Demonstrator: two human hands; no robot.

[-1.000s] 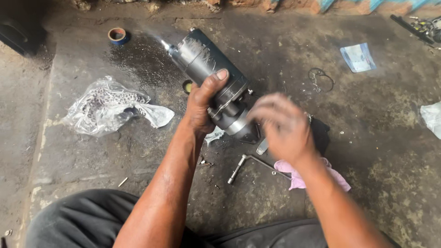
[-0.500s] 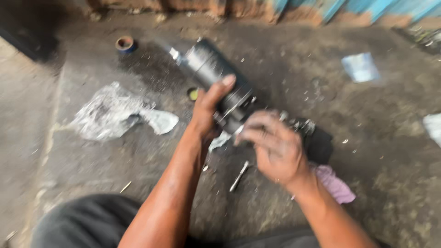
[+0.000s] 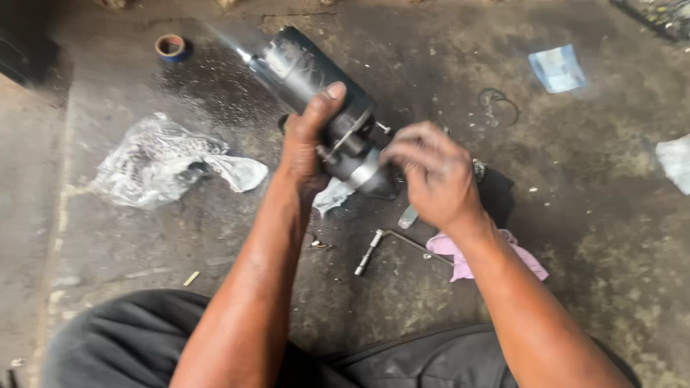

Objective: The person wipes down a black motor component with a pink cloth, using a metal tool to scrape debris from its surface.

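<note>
Both forearms are bare from the elbow down, with no sleeves, gloves, watch or rings showing on them. The left hand and the right hand are smudged with dark, greasy grime over the knuckles and fingers. Along the lower edge of the view the person wears dark grey cloth trousers, creased and loose over the legs.

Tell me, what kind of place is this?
Probably a repair workshop floor. The hands work on a dark metal motor-like cylinder over stained concrete, with a bent wrench and a pink rag beside them.
</note>
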